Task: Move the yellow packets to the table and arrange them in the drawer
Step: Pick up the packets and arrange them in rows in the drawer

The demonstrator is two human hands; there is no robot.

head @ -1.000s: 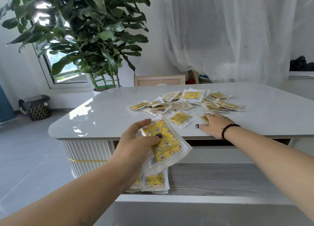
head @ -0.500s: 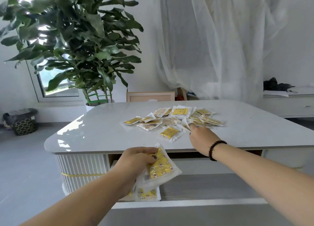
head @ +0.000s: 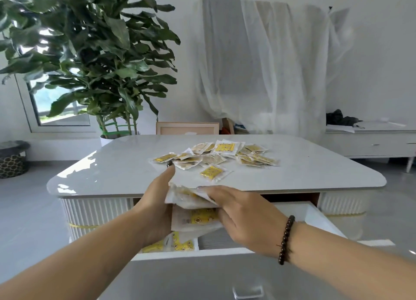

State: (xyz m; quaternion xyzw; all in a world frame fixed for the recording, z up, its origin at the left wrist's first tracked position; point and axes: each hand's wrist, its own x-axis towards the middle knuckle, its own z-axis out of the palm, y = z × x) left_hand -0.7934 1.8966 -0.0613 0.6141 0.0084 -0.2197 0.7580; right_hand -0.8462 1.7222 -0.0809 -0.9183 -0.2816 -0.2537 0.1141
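Several yellow packets lie scattered on the white table, one packet apart at the front. Below the table edge the drawer stands pulled out, with packets lying at its left end. Above it my left hand holds a small stack of packets from the left side, thumb raised. My right hand grips the same stack from the right, fingers laid over the top packet.
A large potted plant stands behind the table's left corner. A framed board leans behind the table. White curtain hangs at the back. A low white cabinet is at right, a basket on the floor at left.
My right hand has left the pile on the table and come back to the stack above the drawer, bringing a packet. My left hand has risen slightly, still holding its packets.
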